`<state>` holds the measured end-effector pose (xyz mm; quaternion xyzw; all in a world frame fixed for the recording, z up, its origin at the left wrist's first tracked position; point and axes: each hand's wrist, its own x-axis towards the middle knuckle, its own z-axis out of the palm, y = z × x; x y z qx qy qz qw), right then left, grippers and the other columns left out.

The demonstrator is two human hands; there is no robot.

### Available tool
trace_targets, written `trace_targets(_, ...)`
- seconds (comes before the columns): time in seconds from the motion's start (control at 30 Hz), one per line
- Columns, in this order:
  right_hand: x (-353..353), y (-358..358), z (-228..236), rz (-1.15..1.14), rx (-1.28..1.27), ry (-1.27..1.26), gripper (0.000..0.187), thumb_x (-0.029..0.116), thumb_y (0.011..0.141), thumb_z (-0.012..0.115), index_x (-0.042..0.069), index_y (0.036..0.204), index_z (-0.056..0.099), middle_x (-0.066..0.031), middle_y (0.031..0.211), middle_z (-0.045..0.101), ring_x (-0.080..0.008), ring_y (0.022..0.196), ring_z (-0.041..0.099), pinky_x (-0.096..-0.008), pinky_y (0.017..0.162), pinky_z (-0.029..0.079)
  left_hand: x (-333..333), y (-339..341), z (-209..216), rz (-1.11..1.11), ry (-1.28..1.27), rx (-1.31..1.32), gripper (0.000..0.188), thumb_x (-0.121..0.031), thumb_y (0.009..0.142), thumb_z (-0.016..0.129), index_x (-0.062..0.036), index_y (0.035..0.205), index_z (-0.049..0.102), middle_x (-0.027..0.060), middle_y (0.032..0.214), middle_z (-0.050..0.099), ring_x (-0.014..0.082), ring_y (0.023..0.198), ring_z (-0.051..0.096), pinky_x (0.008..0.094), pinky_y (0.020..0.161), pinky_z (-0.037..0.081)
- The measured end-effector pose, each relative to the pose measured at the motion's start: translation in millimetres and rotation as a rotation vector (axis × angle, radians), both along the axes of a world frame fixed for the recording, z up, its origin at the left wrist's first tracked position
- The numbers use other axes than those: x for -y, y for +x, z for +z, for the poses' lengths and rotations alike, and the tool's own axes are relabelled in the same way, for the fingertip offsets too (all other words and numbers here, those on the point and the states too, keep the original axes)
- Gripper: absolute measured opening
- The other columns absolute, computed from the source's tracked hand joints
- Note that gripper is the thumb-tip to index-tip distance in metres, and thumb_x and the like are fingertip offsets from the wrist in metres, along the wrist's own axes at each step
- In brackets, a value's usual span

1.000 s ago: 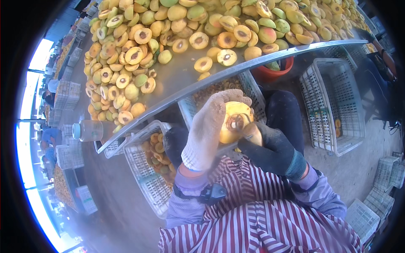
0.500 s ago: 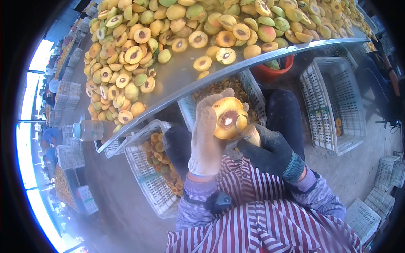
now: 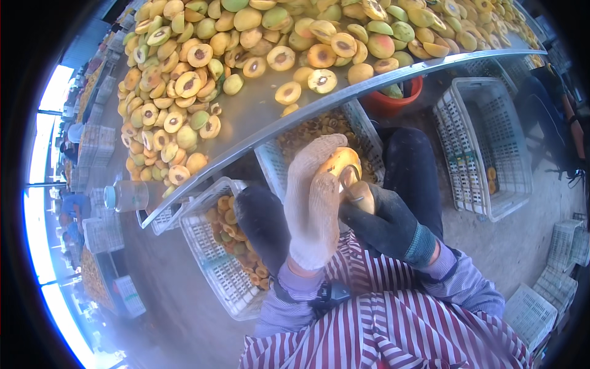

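Note:
In my white-gloved left hand (image 3: 314, 212) is a yellow peach half (image 3: 337, 161), the fingers curled round its outer side. My dark-gloved right hand (image 3: 390, 224) grips a pitting tool (image 3: 362, 198) with a short, light handle and a curved metal loop. The loop meets the peach half's cut side, which is now mostly turned out of sight. Both hands are close together above my lap. Beyond them, many halved peaches (image 3: 281, 58), yellow and green, are heaped on a metal table (image 3: 246, 126) with a raised rim.
Under the table rim stands a crate (image 3: 270, 166) of small brown-yellow scraps. A white crate (image 3: 216, 270) with peach halves is by my left knee; another (image 3: 458, 144) holds a few pieces at right. A red bucket (image 3: 393, 106) and a clear bottle (image 3: 130, 195) flank the table edge.
My left hand has turned the peach half, so its cut face no longer shows. The tool has moved slightly left with my right hand, its loop now against the fruit's cut side.

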<state>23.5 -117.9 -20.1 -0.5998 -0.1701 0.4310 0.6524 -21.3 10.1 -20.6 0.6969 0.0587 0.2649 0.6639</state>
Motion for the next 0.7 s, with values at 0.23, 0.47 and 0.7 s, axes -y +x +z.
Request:
trace_targets(0.23,12.2,17.6,7.3,0.171,-0.416,0.163,0.024,0.024,0.094,0.05,0.001,0.089,0.055,-0.0004,0.053,0.051,-0.0072,0.037,0.046,-0.021,0.034,0.032,-3.6,8.3,4.8,0.02,0.433,0.169,0.032,-0.009,0.086,0.055,-0.0001,0.117,0.054,0.0207,0.119,0.052,0.0324,0.102,0.056,0.035,0.086,0.046)
trace_targets(0.47,20.8,17.7,-0.5,0.263,-0.682,0.307,0.029,0.024,0.096,0.046,0.0,0.081,0.053,-0.0012,0.05,0.048,-0.0065,0.035,0.042,-0.0201,0.033,0.031,-6.3,10.1,17.9,-0.217,0.05,-0.057,0.031,-0.012,0.087,0.057,0.0004,0.115,0.056,0.0164,0.111,0.057,0.0234,0.097,0.06,0.0289,0.08,0.048)
trace_targets(0.7,24.7,4.9,-8.2,0.35,-1.038,0.597,0.037,0.024,0.097,0.039,0.002,0.071,0.051,-0.0004,0.044,0.043,-0.0072,0.029,0.036,-0.0187,0.028,0.028,-6.4,20.6,22.1,-0.339,0.099,-0.07,0.063,-0.049,0.087,0.055,0.0084,0.112,0.053,0.0209,0.103,0.061,0.0263,0.088,0.064,0.032,0.075,0.053)
